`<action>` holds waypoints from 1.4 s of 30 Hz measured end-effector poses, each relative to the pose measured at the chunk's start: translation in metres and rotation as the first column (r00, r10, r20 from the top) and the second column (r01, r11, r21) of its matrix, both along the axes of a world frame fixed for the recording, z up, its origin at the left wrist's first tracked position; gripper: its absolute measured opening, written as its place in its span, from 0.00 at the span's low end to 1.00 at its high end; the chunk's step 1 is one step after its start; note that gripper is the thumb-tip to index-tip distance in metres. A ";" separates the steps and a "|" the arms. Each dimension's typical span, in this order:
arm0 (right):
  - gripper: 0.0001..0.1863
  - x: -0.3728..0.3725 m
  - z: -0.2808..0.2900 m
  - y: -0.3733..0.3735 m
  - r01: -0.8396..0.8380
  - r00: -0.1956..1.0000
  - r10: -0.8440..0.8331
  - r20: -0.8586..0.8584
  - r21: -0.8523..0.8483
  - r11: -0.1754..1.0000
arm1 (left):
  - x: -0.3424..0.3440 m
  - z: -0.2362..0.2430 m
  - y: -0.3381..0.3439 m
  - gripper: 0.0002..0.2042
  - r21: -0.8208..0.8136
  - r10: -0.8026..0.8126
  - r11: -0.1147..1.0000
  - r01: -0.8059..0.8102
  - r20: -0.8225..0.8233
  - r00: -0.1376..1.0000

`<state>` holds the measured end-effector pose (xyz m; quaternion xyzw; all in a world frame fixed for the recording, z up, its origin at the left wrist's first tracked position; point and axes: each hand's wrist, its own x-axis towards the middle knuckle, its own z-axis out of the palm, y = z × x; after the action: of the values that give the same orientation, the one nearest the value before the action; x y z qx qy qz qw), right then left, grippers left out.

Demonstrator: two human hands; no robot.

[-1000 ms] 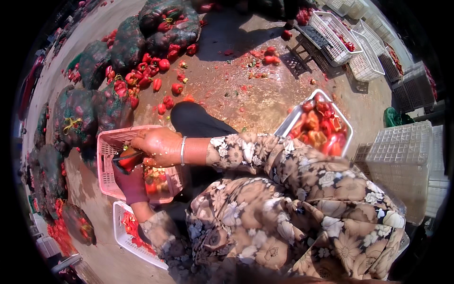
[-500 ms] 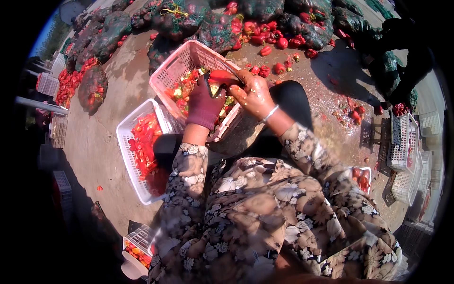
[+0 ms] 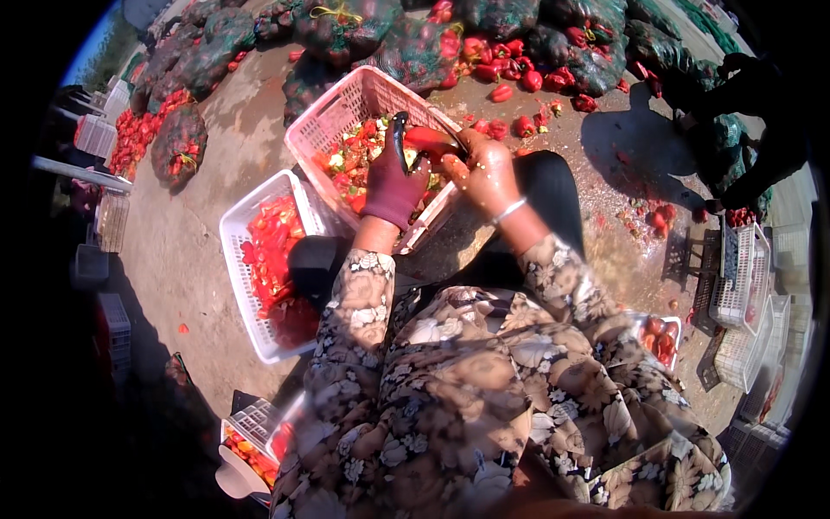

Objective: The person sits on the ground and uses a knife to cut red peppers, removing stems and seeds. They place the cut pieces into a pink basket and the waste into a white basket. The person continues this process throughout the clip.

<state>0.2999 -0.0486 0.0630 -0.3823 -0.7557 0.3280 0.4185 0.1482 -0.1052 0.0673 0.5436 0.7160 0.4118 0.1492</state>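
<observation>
My left hand [image 3: 398, 183], in a purple glove with black fingers, holds a red pepper [image 3: 432, 140] by its left end. One black finger points up and stands off the pepper. Bare and wearing a white band at the wrist, my right hand [image 3: 489, 171] closes around a thin dark tool [image 3: 456, 138] against the pepper's right end; most of the tool is hidden by the fingers. Both hands are over a pink plastic crate [image 3: 322, 114] holding pepper cores and red scraps. Left of it stands a white crate [image 3: 238, 278] with cut red pepper pieces [image 3: 272, 251].
Full green mesh sacks [image 3: 415, 52] and loose red peppers [image 3: 501, 92] lie along the far side. Stacked white crates [image 3: 740, 268] stand at the right. A person's dark figure [image 3: 752, 130] is at the far right. Another crate of peppers [image 3: 251, 454] sits at the lower left.
The whole view has shifted slightly, so things sit a little further right. A black finger of my left hand has straightened upward. The pepper is still between both hands.
</observation>
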 end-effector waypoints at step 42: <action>0.16 0.337 -0.009 0.008 0.578 0.808 -0.579 0.113 -0.347 0.739 | -0.121 -0.134 0.019 0.16 -0.270 0.264 0.958 -0.092 0.718 0.644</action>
<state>0.6370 -0.0405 0.0536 -0.6681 -0.5247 0.3167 0.4219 0.0273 -0.0866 -0.0669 0.2342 0.6806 0.5334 0.4442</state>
